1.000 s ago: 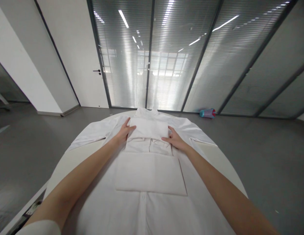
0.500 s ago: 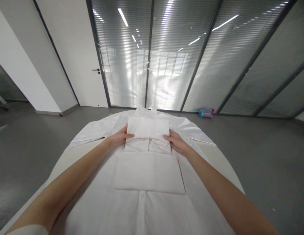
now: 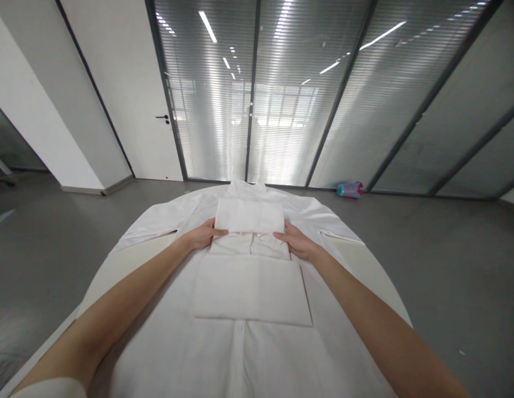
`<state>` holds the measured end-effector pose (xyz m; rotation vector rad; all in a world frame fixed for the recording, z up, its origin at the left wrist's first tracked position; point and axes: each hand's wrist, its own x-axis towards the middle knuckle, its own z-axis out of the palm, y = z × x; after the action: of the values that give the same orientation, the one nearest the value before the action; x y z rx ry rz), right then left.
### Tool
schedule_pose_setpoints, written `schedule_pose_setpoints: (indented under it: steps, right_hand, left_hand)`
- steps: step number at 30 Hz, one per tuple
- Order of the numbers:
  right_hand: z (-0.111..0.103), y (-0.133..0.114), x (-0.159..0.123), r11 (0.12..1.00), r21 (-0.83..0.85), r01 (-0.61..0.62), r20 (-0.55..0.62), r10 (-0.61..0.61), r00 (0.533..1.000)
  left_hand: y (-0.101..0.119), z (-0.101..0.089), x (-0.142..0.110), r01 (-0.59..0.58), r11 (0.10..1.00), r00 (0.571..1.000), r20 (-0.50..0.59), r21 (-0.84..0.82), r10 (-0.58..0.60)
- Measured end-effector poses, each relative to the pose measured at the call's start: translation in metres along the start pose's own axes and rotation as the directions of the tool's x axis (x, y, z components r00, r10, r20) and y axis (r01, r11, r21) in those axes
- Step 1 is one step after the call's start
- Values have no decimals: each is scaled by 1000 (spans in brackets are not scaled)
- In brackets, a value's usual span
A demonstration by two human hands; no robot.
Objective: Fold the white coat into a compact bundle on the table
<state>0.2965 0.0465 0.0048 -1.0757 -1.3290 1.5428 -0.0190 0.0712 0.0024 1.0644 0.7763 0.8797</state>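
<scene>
The small folded white cloth rectangle (image 3: 249, 215) lies on the chest part of a white button shirt (image 3: 240, 354) that is spread flat on the round pale surface (image 3: 132, 260), just below the collar. It looks light, soft and floppy, so it probably keeps its fold only if it is taken at both short edges together. The left hand (image 3: 201, 236) touches its left edge and the right hand (image 3: 294, 241) its right edge, fingers close together and pinching the edges lightly. A bigger folded white cloth (image 3: 251, 290) lies nearer, apart from both hands.
</scene>
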Motion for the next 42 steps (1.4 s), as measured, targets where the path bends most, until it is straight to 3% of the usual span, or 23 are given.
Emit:
schedule_pose_setpoints:
  steps: [24, 29, 42]
  right_hand:
    - [0, -3, -3, 989, 147, -33, 16, 31, 999]
    - [-2, 1, -1, 992, 96, -79, 13, 78, 997]
    - [-5, 6, 3, 995, 55, -86, 3, 86, 996]
  left_hand:
    - [3, -1, -3, 38, 999, 999, -15, -38, -39]
    - [4, 0, -5, 23, 998, 999, 28, -51, -22]
    - [1, -2, -2, 26, 999, 1000, 15, -22, -26]
